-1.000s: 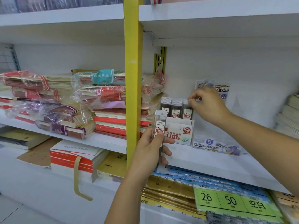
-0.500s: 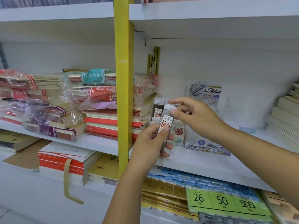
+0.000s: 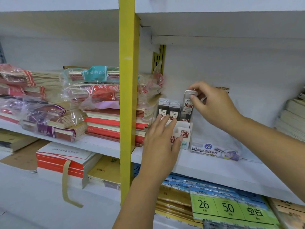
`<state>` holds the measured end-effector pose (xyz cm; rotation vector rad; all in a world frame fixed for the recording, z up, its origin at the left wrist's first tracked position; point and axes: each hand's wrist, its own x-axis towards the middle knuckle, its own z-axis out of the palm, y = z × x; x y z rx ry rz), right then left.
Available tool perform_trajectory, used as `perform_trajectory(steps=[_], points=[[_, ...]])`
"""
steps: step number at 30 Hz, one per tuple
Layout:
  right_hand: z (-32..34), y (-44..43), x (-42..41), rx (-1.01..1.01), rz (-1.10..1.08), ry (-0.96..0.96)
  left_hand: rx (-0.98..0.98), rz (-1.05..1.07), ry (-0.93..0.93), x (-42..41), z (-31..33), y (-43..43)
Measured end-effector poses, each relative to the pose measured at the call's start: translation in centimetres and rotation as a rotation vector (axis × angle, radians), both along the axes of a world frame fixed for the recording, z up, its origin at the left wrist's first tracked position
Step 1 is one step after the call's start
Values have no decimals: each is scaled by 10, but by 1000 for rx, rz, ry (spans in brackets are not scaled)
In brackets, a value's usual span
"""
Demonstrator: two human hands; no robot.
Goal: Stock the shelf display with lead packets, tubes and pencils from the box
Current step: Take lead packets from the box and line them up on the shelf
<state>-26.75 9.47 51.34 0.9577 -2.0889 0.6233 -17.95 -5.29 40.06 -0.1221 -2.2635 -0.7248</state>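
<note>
Display box point(image 3: 184, 134) holding lead tubes point(image 3: 174, 111), right hand point(image 3: 214, 107) pinching raised tube point(image 3: 187, 107), left hand point(image 3: 160, 143) flat on box.

You have one view only, from your head: it faces forward and slightly down, close to the shelf point(image 3: 214, 169), its front edge crossing low; the frame's margins bend, probably from the wide lens.
</note>
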Motion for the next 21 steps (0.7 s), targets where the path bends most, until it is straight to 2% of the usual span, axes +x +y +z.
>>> perform_trajectory(steps=[4,10,15,21], points=[[-5,-4,-9,92,-32,20,-32,15,6,-2,-5,-2],[-4,-6,-22,-13,-56,-184,-33,7,28,-2,-7,-2],[-13,-3,-29,79,-187,-194,-17,-4,38,-3,-10,-1],[-17,5,-15,111,-210,-165,-6,-14,41,1,-9,0]])
